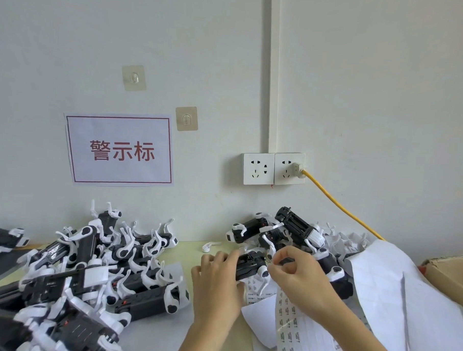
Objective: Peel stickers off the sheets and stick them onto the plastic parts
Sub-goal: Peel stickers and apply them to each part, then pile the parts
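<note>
Holding the black part (250,266) in my left hand (216,278), its length lies sideways; my right hand (296,273), just beside, pinches a sticker (270,260).

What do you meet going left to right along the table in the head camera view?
Big pile of plastic parts → left hand → plastic part held in the hands → right hand → white sticker sheets → cardboard box.

Your single head camera looks forward and slightly down from close above the table (195,249), facing the white wall (361,88) straight ahead.
</note>
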Action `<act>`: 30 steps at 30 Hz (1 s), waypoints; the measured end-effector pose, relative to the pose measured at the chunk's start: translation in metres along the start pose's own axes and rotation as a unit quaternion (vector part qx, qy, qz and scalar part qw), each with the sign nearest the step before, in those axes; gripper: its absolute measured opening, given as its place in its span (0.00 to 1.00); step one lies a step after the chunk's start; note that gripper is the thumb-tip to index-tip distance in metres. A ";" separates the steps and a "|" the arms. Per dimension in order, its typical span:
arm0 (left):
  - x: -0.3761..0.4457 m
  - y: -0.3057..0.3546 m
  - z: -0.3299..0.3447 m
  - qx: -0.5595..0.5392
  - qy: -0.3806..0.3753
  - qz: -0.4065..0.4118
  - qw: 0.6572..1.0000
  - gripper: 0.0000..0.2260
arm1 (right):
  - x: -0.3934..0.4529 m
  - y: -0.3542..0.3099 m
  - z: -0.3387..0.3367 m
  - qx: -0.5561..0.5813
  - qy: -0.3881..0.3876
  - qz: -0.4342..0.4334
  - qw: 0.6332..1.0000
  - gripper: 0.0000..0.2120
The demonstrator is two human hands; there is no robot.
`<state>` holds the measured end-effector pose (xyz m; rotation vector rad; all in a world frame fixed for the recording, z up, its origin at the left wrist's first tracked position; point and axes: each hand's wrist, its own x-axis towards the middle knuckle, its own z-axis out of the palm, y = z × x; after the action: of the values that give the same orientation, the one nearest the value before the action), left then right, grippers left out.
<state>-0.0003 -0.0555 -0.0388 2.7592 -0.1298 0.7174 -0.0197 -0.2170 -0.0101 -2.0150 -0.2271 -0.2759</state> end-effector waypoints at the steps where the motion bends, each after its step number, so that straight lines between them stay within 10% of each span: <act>1: 0.000 0.000 -0.002 0.003 0.015 -0.012 1.000 0.22 | 0.000 0.000 0.001 -0.001 -0.002 -0.004 1.000 0.02; 9: 0.000 0.011 -0.013 -0.232 0.125 -0.141 0.954 0.20 | -0.001 -0.003 0.003 0.014 -0.011 -0.050 0.999 0.03; 15: 0.003 0.017 -0.013 -0.578 -0.016 -0.218 0.786 0.07 | -0.001 -0.004 0.004 0.030 -0.009 -0.085 0.996 0.04; 30: -0.001 0.023 -0.005 -0.603 -0.062 -0.098 0.790 0.29 | 0.005 0.004 0.001 -0.102 0.022 -0.077 0.992 0.10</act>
<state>-0.0075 -0.0758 -0.0292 1.5281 -0.2233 0.2127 -0.0142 -0.2178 -0.0120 -2.1939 -0.3398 -0.4566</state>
